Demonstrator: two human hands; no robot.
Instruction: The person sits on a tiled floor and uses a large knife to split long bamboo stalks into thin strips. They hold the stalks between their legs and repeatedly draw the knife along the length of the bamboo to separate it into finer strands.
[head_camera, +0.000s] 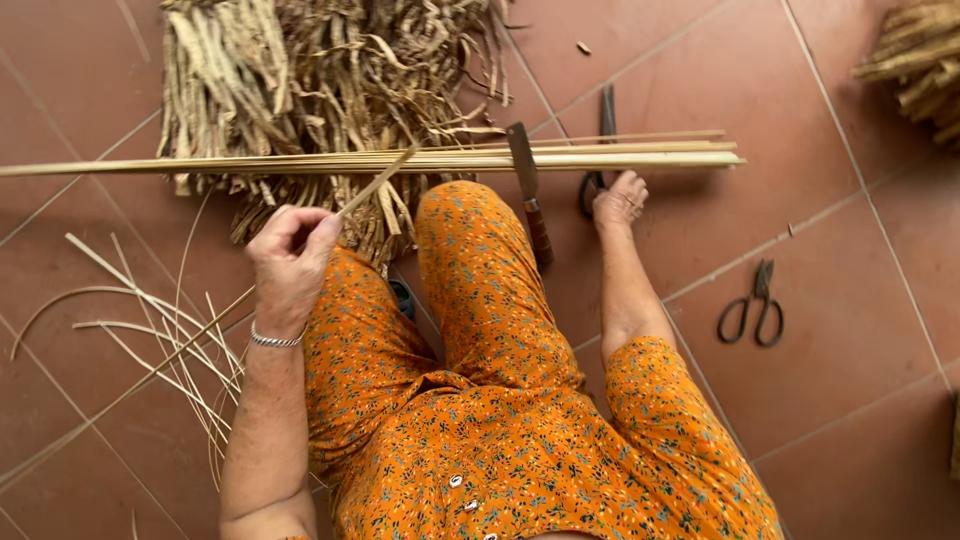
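My left hand (290, 262) is shut on a thin pale bamboo strip (375, 185). The strip slants from the floor at lower left up to a bundle of long bamboo strips (620, 155) lying flat across the floor. My right hand (620, 200) rests palm down on the tiles just below that bundle, holding nothing. It lies beside the handles of black shears (597, 180) that are partly under the strips. A knife with a wooden handle (530, 195) lies across the bundle, between my raised knee and my right hand.
A heap of dried straw-like leaves (320, 80) lies behind the bundle. Loose thin strips (150, 325) curl on the red tiles at left. A second pair of black scissors (752, 305) lies at right, and another dry bundle (920, 60) at top right.
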